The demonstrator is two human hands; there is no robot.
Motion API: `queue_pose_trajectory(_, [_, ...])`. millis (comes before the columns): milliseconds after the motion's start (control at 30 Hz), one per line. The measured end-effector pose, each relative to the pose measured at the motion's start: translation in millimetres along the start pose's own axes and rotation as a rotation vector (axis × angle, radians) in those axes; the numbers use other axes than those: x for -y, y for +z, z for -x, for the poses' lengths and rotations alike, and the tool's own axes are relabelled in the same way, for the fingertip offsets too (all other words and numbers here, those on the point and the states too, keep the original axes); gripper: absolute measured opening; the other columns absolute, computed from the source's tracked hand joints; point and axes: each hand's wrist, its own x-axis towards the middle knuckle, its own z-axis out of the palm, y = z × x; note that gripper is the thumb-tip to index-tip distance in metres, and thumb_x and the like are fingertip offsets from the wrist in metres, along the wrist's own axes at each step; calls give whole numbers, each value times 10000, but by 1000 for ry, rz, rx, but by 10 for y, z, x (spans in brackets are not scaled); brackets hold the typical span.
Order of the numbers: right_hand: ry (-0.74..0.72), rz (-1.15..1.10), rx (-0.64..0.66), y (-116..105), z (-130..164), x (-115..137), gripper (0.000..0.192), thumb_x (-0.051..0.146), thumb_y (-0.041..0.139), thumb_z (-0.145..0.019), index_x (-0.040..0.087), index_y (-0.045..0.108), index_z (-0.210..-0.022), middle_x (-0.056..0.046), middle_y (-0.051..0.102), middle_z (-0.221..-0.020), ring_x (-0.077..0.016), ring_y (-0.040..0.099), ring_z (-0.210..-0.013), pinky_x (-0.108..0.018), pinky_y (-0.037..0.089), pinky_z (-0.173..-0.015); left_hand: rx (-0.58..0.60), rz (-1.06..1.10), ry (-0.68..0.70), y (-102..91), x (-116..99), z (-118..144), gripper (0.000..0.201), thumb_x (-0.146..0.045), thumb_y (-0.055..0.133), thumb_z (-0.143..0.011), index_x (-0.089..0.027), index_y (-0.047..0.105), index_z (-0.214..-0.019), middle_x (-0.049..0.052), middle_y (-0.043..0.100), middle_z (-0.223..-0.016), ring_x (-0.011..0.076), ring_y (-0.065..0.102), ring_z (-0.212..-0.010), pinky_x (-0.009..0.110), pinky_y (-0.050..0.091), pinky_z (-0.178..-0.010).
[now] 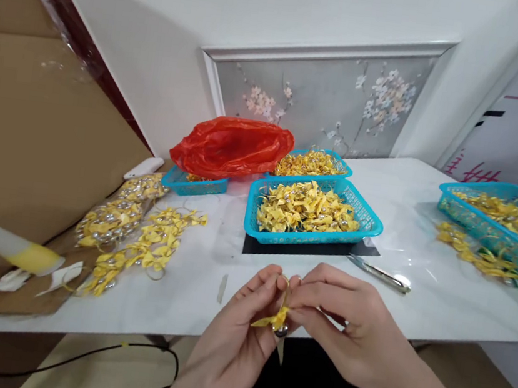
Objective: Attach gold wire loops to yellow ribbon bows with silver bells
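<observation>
1. Left hand [234, 336]: palm up at the near edge of the table [446, 242], fingers curled in, thumb and forefinger pinched on the bow [274, 319]. Closed grip, not a fist.
2. Right hand [346, 330]: comes in from the right, back of hand up, fingertips meeting the left hand's above the bow. Thumb and forefinger pinch a thin gold loop [285, 280] at the top of the piece; the other fingers are loosely bent.
3. Bow: small, yellow, with a round silver bell [280, 331] hanging just under it. Held between both hands, in the air, just in front of the table edge and lower than the table top.
4. Directly beyond the hands: a blue basket [369, 219] full of yellow bows, standing on a black mat [309, 249].
5. Just right of that mat: a metal tool [379, 274] lying flat on the table, apart from both hands. Cannot tell what kind.
6. Behind: a second basket [342, 164] of bows, and a third one [180, 183] partly under a red bag [231, 146].
7. Far right: a long basket [447, 201] with bows, more loose ones [473, 253] beside it.
8. Left: a loose heap of bows [148, 246] on the table, touching a clear bag [114, 217] of more.
9. Far left: a glue gun [20, 251] on cardboard, black cable [53, 364] trailing below the table.
</observation>
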Motion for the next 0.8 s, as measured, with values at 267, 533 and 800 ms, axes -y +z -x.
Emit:
queue_pose_trajectory(267, [123, 116, 77, -17, 45, 173, 174, 104, 537, -942, 189, 618, -814, 17, 532, -769, -95, 494, -621, -215, 375, -543, 11, -811, 727, -229, 49, 288, 186, -395, 779, -792, -239, 744, -885, 6, 695, -910, 181, 626, -889, 227, 505, -816])
queue_pose_trajectory(533, [73, -16, 40, 117, 113, 225, 183, 117, 510, -966, 193, 572, -812, 9, 536, -804, -114, 522, -725, -228, 406, -639, 88, -504, 418, -169, 143, 449, 266, -337, 753, -831, -180, 647, -644, -22, 584, -647, 118, 471, -644, 202, 417, -612])
queue_pose_trajectory(800, [191, -186, -72, 284, 187, 118, 169, 219, 493, -995, 208, 575, -848, 18, 516, -810, -108, 505, -677, -215, 414, -597, 55, -183, 259, -203, 216, 391, 249, -295, 819, -770, -155, 665, -634, -14, 600, -644, 114, 495, -657, 218, 466, -666])
